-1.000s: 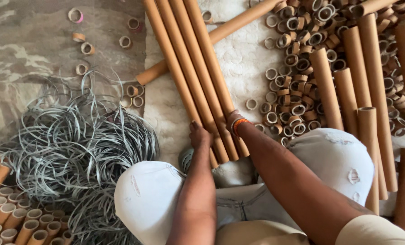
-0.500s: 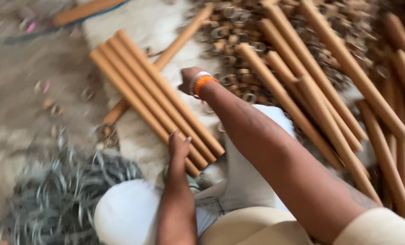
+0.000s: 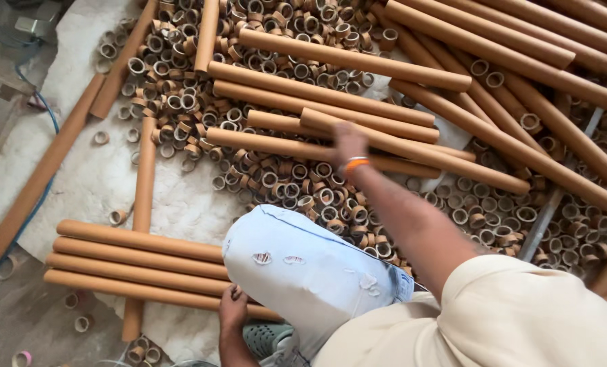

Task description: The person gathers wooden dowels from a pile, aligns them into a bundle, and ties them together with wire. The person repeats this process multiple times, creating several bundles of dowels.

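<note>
Long cardboard tubes [image 3: 330,92]: plain tan-brown, unpatterned.
Short cut cardboard rings [image 3: 276,180]: tan outside, paler cream at the rims.
Wristband [image 3: 355,163] on right hand [image 3: 347,143]: bright orange.
Ripped denim trouser leg [image 3: 303,268]: pale washed blue, white frayed tears.
Short shirt sleeve [image 3: 521,312]: plain cream-beige.
Floor sheet [image 3: 181,197]: off-white, mottled.
Cable [image 3: 45,115]: blue.
Sandal [image 3: 266,336]: grey-green.

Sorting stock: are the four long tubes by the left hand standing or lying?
Lying flat: the four long tubes rest side by side on the cloth, left hand touching them.
</note>
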